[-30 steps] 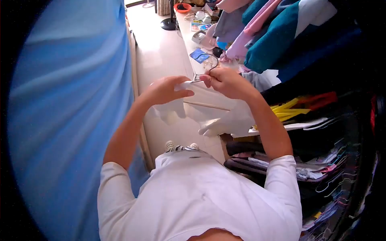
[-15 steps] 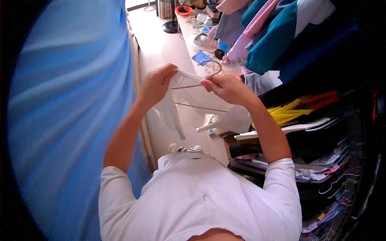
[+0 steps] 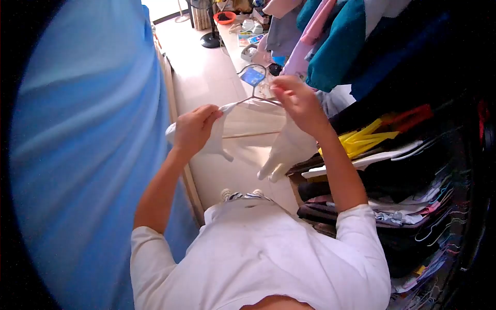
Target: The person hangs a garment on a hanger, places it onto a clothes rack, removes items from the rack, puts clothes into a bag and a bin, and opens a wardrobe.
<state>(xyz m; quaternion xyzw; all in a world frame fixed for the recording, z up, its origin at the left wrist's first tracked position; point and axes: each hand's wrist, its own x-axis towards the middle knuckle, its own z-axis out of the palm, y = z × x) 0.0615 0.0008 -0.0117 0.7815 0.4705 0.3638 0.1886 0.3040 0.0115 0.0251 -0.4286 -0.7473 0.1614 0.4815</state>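
A dark wire hanger (image 3: 253, 89) is held out in front of me, hook upward, with thin white cloth (image 3: 289, 147) draped from it. Its lower right part ends in finger-like tips. My left hand (image 3: 195, 128) is closed, pinching the cloth beside the hanger's left arm. Just above the hanger's right arm is my right hand (image 3: 300, 103), its fingers bent, a little apart and slightly blurred, with nothing seen in them. A thin rod crosses between the hanging sides of the cloth.
Blue fabric (image 3: 98, 144) covers the left side. Clothes (image 3: 338, 46) hang at upper right, above a table (image 3: 232, 44) with small items. Yellow hangers (image 3: 364, 139) and a white hanger (image 3: 356, 165) lie at right, over a rack of clothes. A fan base (image 3: 211, 40) stands on the floor.
My right hand has come off the hanger near its hook and lifted slightly. My left hand has moved down and left with the cloth. The hook now shows above the middle between my hands.
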